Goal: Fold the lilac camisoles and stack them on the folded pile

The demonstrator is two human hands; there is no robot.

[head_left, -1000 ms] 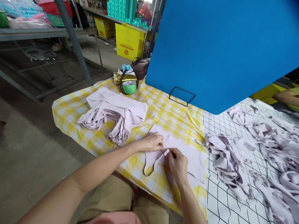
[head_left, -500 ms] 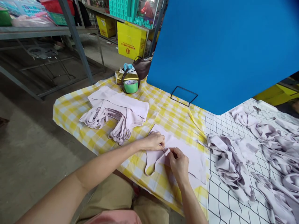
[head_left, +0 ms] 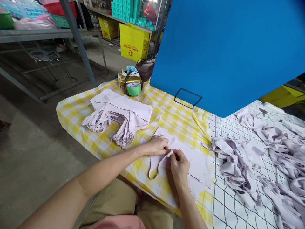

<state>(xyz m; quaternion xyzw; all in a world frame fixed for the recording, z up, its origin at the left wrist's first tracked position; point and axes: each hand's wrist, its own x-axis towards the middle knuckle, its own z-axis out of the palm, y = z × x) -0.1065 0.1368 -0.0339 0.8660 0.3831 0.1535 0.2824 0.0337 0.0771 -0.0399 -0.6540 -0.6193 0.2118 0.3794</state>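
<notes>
Top [head_left: 116, 223]: I wear salmon pink, a plain cloth, seen as a rounded strip at my waist.
Trousers [head_left: 114, 197]: Mine are khaki, plain and softly creased, covering both thighs.
Left arm [head_left: 82, 187]: Bare along all of it that shows.
Right arm [head_left: 189, 206]: My forearm, bare too.
Hands: My left grip [head_left: 157, 145] and right grip [head_left: 180, 164], both bare.

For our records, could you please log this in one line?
left hand: on fabric; right hand: pinching strap; fabric stack: on checked cloth
</notes>
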